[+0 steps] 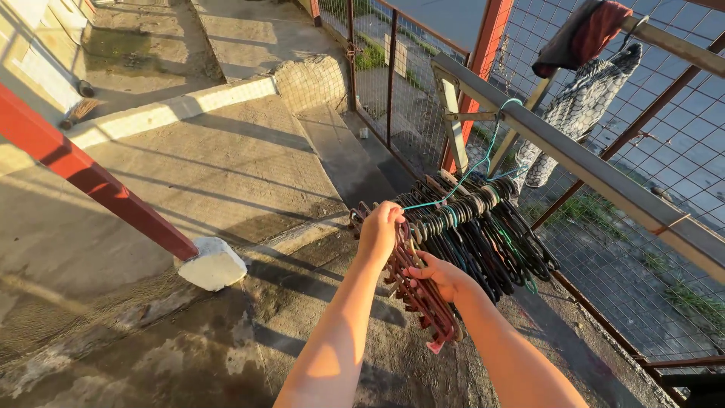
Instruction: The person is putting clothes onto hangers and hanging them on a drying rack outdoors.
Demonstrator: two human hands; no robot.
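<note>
A thick bunch of dark clothes hangers (491,227) hangs from a teal cord (483,162) tied to a grey metal rail (574,155). My left hand (380,229) grips the hooks at the near end of the bunch. My right hand (444,276) holds several reddish-brown hangers (423,298) that droop below the left hand. Both arms reach in from the bottom of the view.
A wire mesh fence (664,151) with red posts (483,53) runs along the right. A dark red cloth (581,34) and a patterned cloth (578,113) hang on the rail. A slanted red pole (91,177) ends in a white block (214,264) on the concrete floor (226,174).
</note>
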